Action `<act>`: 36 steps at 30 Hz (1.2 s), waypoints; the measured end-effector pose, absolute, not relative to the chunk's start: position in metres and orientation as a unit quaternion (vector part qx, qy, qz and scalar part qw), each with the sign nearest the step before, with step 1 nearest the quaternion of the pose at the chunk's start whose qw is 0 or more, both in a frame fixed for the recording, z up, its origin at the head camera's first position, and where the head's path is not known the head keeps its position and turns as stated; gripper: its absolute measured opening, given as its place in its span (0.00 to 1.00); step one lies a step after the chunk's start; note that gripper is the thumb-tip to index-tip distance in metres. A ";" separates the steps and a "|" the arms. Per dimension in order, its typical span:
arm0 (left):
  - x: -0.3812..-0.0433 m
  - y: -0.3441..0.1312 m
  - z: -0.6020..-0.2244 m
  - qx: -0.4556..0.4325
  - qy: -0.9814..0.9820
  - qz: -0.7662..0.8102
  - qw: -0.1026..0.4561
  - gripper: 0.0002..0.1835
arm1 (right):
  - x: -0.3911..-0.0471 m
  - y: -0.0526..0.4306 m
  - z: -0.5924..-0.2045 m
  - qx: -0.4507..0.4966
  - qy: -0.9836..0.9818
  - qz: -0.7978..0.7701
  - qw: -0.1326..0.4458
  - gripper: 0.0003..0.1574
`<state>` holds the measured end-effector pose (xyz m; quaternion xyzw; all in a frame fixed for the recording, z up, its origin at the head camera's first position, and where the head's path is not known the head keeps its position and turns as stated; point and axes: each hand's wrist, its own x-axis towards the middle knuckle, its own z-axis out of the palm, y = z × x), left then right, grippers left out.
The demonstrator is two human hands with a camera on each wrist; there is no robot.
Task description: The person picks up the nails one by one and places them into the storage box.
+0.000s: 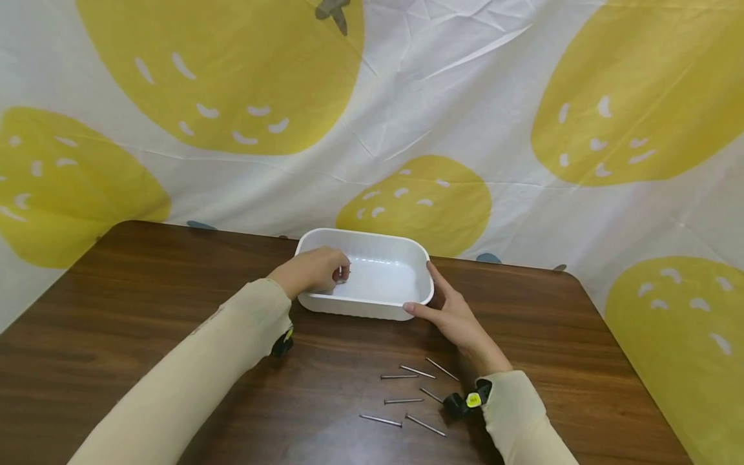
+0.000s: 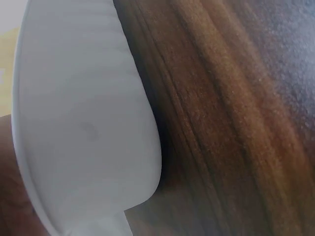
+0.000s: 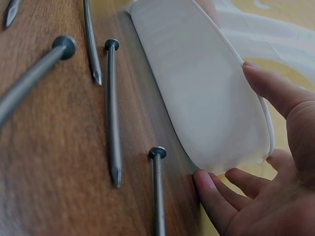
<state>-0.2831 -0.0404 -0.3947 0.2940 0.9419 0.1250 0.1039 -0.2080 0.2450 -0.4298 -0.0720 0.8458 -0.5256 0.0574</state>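
Observation:
A white rectangular plastic tray (image 1: 356,309) stands on the brown wooden table (image 1: 145,303). My left hand (image 1: 323,271) hovers over the tray's left end with curled fingers, pinching what looks like a thin nail (image 1: 340,270) held upright. The right hand (image 1: 443,307) cups the tray's near right corner, thumb along the right rim and straight fingers against the near wall. The right wrist view shows those fingers (image 3: 212,196) touching the tray (image 3: 206,98). The left wrist view shows only the tray's outer wall (image 2: 83,123) and table wood.
Several loose steel nails (image 1: 407,387) lie scattered on the table just near of the right hand, close up as nails (image 3: 112,113) in the right wrist view. A white cloth with yellow fruit shapes (image 1: 407,97) hangs behind the table.

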 end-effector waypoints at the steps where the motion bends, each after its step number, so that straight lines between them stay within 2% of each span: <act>1: -0.283 -0.041 -0.394 0.295 0.942 0.123 0.102 0.08 | -0.208 0.245 -0.430 -0.071 0.847 -0.524 0.057 0.63; 5: -0.283 -0.042 -0.390 0.303 0.940 0.124 0.092 0.05 | -0.208 0.246 -0.430 -0.065 0.852 -0.516 0.056 0.62; 13: -0.270 -0.045 -0.373 0.322 0.934 0.145 0.061 0.08 | -0.208 0.246 -0.430 -0.062 0.855 -0.512 0.054 0.62; 25: -0.224 -0.041 -0.361 0.378 0.899 0.213 -0.063 0.10 | -0.208 0.246 -0.428 -0.061 0.857 -0.509 0.057 0.62; 36: -0.196 -0.025 -0.360 0.398 0.889 0.199 -0.104 0.07 | -0.208 0.244 -0.429 -0.065 0.856 -0.509 0.057 0.61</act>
